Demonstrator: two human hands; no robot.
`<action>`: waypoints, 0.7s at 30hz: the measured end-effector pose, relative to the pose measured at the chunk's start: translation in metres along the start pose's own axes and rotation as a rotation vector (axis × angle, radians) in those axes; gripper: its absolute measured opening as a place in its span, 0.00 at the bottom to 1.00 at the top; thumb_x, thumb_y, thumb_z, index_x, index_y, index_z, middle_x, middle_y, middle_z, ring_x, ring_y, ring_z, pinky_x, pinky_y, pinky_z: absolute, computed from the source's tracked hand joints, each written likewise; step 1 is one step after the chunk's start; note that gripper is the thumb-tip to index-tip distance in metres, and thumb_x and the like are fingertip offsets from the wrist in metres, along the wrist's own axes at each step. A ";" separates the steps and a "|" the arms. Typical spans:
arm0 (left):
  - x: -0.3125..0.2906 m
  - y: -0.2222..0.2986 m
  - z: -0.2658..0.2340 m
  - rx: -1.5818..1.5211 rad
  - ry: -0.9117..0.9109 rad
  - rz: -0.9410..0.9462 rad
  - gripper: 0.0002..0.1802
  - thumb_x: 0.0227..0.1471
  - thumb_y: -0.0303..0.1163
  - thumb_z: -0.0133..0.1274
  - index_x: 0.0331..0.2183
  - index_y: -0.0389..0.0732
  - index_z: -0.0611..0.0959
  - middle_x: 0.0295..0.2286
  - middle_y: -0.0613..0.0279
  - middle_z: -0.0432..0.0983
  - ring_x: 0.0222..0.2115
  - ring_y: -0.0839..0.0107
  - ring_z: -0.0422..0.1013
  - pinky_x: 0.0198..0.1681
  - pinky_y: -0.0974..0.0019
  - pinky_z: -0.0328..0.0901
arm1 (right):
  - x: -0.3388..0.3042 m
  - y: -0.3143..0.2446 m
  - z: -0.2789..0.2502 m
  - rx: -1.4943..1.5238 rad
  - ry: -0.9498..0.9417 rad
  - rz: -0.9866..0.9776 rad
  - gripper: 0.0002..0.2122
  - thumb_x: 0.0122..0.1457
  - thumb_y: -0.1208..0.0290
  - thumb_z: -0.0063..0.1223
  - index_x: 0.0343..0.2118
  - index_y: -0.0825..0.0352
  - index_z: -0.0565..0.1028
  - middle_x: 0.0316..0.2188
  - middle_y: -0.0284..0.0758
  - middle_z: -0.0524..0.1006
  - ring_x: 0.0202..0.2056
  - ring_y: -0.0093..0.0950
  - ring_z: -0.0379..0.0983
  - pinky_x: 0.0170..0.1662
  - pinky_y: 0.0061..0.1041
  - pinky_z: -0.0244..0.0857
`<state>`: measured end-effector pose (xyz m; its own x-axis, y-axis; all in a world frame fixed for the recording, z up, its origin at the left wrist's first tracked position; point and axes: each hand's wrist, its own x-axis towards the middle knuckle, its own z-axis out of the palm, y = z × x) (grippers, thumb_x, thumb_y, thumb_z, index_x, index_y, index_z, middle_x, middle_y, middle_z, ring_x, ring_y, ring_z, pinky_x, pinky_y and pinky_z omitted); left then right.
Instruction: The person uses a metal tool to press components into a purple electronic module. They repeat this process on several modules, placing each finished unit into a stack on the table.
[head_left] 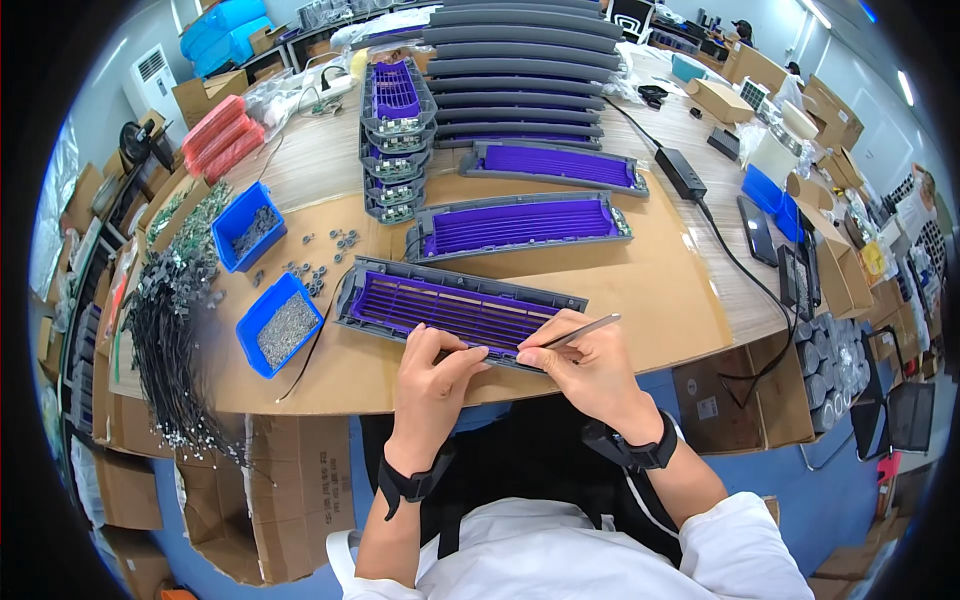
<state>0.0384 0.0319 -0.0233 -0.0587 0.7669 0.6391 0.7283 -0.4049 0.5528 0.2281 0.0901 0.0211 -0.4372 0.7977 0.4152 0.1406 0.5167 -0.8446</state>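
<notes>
A long grey casing with a purple slatted grille lies slantwise on the cardboard sheet in front of me. My left hand is at its near edge, thumb and forefinger pinched together; whatever small part they may hold is hidden. In my right hand is a pair of thin metal tweezers, their tip pointing down at the same near edge, close to my left fingertips. Two similar casings with purple grilles, a nearer one and a farther one, lie beyond it.
Left of the casing are two blue bins, one with small metal parts, one with grey parts, and loose grey pieces. Black cables hang over the left edge. Stacked casings stand behind. A black power adapter lies right.
</notes>
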 end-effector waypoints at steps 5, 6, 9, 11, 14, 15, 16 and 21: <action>0.000 0.000 -0.003 0.031 0.016 0.049 0.14 0.36 0.20 0.66 0.31 0.42 0.87 0.26 0.62 0.72 0.30 0.64 0.69 0.35 0.65 0.64 | -0.002 0.002 0.003 -0.115 -0.011 -0.128 0.01 0.49 0.81 0.62 0.23 0.72 0.81 0.25 0.36 0.81 0.28 0.32 0.75 0.30 0.26 0.69; 0.000 0.000 -0.002 0.031 0.014 0.048 0.14 0.36 0.19 0.65 0.31 0.42 0.87 0.26 0.62 0.72 0.30 0.64 0.69 0.35 0.65 0.64 | -0.002 0.005 0.003 -0.135 -0.014 -0.146 0.00 0.49 0.82 0.62 0.24 0.72 0.81 0.25 0.36 0.81 0.28 0.31 0.75 0.30 0.26 0.69; -0.001 -0.001 0.001 0.033 0.019 0.046 0.13 0.36 0.18 0.65 0.30 0.41 0.86 0.26 0.62 0.72 0.31 0.63 0.69 0.35 0.65 0.64 | -0.002 0.006 0.001 -0.190 -0.043 -0.172 0.01 0.49 0.82 0.62 0.25 0.71 0.82 0.26 0.36 0.81 0.28 0.31 0.75 0.32 0.26 0.70; -0.001 -0.001 0.002 0.038 0.023 0.036 0.13 0.37 0.18 0.64 0.30 0.41 0.86 0.27 0.61 0.72 0.31 0.63 0.69 0.36 0.64 0.65 | -0.001 0.005 0.000 -0.218 -0.070 -0.178 0.00 0.49 0.82 0.62 0.24 0.71 0.82 0.26 0.36 0.81 0.29 0.32 0.75 0.32 0.27 0.70; -0.001 0.001 0.003 0.065 0.019 0.032 0.13 0.37 0.18 0.64 0.30 0.40 0.85 0.28 0.61 0.72 0.33 0.62 0.70 0.40 0.62 0.65 | 0.001 0.003 -0.002 -0.236 -0.103 -0.168 0.01 0.49 0.80 0.62 0.24 0.72 0.82 0.27 0.36 0.81 0.30 0.33 0.76 0.32 0.28 0.70; -0.002 0.001 0.004 0.087 0.021 0.043 0.13 0.37 0.19 0.64 0.30 0.40 0.84 0.28 0.61 0.72 0.33 0.61 0.70 0.42 0.60 0.64 | 0.002 0.001 -0.004 -0.232 -0.114 -0.161 0.02 0.50 0.80 0.62 0.25 0.71 0.82 0.27 0.36 0.81 0.30 0.33 0.76 0.32 0.28 0.70; 0.000 0.003 0.004 0.109 0.023 0.054 0.13 0.37 0.19 0.65 0.31 0.40 0.84 0.28 0.60 0.73 0.34 0.61 0.70 0.43 0.59 0.64 | 0.003 0.001 -0.005 -0.228 -0.125 -0.154 0.02 0.50 0.79 0.61 0.25 0.71 0.82 0.27 0.36 0.81 0.30 0.33 0.76 0.32 0.28 0.70; 0.004 0.027 0.020 -0.017 -0.031 0.053 0.12 0.40 0.25 0.65 0.32 0.40 0.83 0.30 0.62 0.71 0.35 0.61 0.70 0.52 0.47 0.61 | 0.006 0.002 -0.011 -0.138 -0.107 -0.133 0.03 0.49 0.78 0.62 0.24 0.72 0.82 0.26 0.39 0.81 0.29 0.36 0.76 0.32 0.29 0.71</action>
<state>0.0712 0.0341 -0.0159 0.0012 0.7587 0.6514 0.7179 -0.4541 0.5276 0.2359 0.0994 0.0255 -0.5511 0.6856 0.4755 0.1926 0.6591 -0.7270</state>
